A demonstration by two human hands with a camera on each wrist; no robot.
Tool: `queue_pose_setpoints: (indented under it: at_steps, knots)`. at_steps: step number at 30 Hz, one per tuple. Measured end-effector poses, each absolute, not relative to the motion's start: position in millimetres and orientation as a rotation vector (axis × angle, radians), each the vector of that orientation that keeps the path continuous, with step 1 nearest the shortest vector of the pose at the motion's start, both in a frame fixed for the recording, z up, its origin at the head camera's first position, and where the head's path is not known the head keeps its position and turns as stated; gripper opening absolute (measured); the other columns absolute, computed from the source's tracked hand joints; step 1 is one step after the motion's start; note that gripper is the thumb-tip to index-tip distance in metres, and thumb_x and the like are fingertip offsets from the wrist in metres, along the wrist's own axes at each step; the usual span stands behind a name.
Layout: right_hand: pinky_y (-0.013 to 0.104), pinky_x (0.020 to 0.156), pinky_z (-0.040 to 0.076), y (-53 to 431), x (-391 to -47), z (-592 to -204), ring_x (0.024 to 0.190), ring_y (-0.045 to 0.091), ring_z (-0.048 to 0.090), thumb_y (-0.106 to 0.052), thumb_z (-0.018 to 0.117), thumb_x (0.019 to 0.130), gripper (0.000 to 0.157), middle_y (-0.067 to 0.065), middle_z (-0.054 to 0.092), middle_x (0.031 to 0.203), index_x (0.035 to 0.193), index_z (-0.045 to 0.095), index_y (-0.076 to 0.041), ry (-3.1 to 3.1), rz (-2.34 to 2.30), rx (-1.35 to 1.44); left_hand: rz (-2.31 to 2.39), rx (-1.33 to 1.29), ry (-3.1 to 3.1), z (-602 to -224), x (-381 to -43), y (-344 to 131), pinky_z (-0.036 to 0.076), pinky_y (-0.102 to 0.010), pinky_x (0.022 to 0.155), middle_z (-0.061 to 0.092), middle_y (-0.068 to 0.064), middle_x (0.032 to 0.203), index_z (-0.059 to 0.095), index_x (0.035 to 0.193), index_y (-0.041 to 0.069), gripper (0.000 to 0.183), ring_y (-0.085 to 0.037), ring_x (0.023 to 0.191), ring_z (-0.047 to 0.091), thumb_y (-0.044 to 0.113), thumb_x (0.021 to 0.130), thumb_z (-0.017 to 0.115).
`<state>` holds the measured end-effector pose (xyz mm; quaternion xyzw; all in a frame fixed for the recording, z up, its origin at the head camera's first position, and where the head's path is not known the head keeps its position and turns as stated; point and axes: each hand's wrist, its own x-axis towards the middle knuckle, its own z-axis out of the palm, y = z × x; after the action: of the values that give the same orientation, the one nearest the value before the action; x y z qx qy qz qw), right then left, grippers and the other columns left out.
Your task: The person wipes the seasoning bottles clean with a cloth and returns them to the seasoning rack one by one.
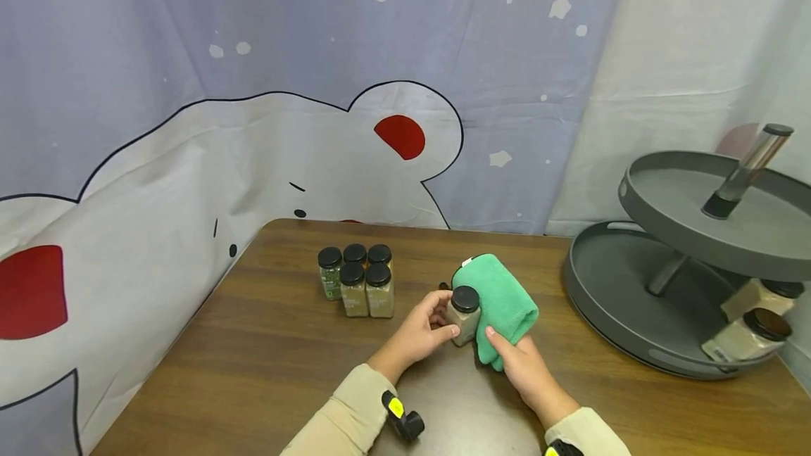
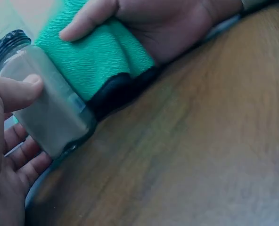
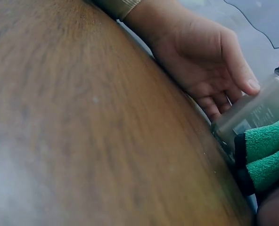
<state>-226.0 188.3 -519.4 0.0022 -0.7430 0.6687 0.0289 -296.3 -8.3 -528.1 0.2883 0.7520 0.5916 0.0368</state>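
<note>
My left hand (image 1: 421, 329) holds a clear spice jar (image 1: 464, 317) with a black lid and pale powder inside. In the left wrist view the thumb lies across the front of the jar (image 2: 50, 103) and the other fingers are behind it. My right hand (image 1: 524, 370) grips a folded green cloth (image 1: 500, 301) with dark edging, the thumb on top of it. The cloth lies against the side of the jar. In the right wrist view the jar (image 3: 255, 113) stands between the left hand (image 3: 201, 56) and the cloth (image 3: 269, 150), its base at the tabletop.
Several black-lidded spice jars (image 1: 367, 290) stand grouped on the wooden table (image 1: 266, 371) to the left. A grey two-tier round rack (image 1: 586, 287) is at the right, with two jars (image 1: 741, 340) lying tilted on its lower tier. A patterned curtain (image 1: 285, 34) hangs behind.
</note>
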Motion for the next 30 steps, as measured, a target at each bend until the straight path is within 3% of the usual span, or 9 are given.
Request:
queue_pose_setpoints:
  at_steps: [4, 10, 14, 21, 24, 30]
  knots:
    - [0.019, 0.095, 0.043, 187.6, -226.8, -519.0, 0.106, 0.003, 0.056, -0.018, 0.052, 0.105, 0.038, 0.017, 0.063, 0.128, 0.133, 0.056, 0.007, -2.331, 2.028, 0.029, 1.714, 0.941, 2.443, -526.7, -294.0, -5.0, 0.047, -0.026, 0.075, 0.053, -0.007, 0.107, 0.060, 0.129, 0.001, 0.046, -0.019, 0.089, 0.054, 0.004, 0.087, 0.078]
    - [0.021, 0.096, 0.044, 187.6, -227.7, -518.4, 0.105, 0.006, 0.058, -0.020, 0.051, 0.106, 0.036, 0.016, 0.065, 0.123, 0.131, 0.058, 0.006, -2.337, 2.034, 0.040, 1.725, 0.830, 2.550, -523.4, -288.0, 5.1, 0.054, -0.031, 0.090, 0.058, -0.006, 0.110, 0.059, 0.121, 0.002, 0.048, -0.021, 0.100, 0.062, 0.010, 0.082, 0.085]
    - [0.021, 0.093, 0.046, 187.7, -227.5, -518.5, 0.101, 0.006, 0.060, -0.017, 0.051, 0.106, 0.034, 0.017, 0.067, 0.119, 0.127, 0.060, 0.009, -2.317, 2.031, 0.065, 1.736, 0.720, 2.631, -523.1, -283.2, 12.4, 0.054, -0.031, 0.088, 0.064, -0.005, 0.106, 0.059, 0.116, 0.006, 0.048, -0.019, 0.099, 0.064, 0.017, 0.079, 0.088]
    - [0.016, 0.089, 0.046, 188.3, -224.8, -517.6, 0.100, 0.001, 0.059, -0.009, 0.052, 0.104, 0.032, 0.005, 0.065, 0.112, 0.128, 0.054, 0.013, -2.188, 2.010, 0.100, 1.698, 0.687, 2.759, -522.2, -280.1, 16.4, 0.054, -0.029, 0.081, 0.059, -0.001, 0.100, 0.058, 0.109, 0.008, 0.047, -0.014, 0.090, 0.061, 0.020, 0.077, 0.090]
    - [0.015, 0.090, 0.046, 188.3, -224.6, -517.8, 0.101, 0.001, 0.060, -0.009, 0.053, 0.104, 0.032, 0.008, 0.066, 0.115, 0.129, 0.055, 0.012, -2.193, 1.990, 0.124, 1.667, 0.684, 2.785, -521.9, -279.4, 16.3, 0.053, -0.029, 0.081, 0.057, 0.000, 0.099, 0.057, 0.109, 0.008, 0.047, -0.014, 0.090, 0.060, 0.022, 0.077, 0.090]
    - [0.016, 0.090, 0.048, 188.1, -223.4, -517.5, 0.102, 0.001, 0.061, -0.007, 0.054, 0.103, 0.034, 0.000, 0.066, 0.113, 0.130, 0.052, 0.013, -2.124, 2.018, 0.103, 1.642, 0.673, 2.783, -521.0, -278.7, 16.1, 0.053, -0.030, 0.082, 0.057, 0.000, 0.100, 0.057, 0.111, 0.008, 0.048, -0.014, 0.090, 0.060, 0.024, 0.079, 0.089]
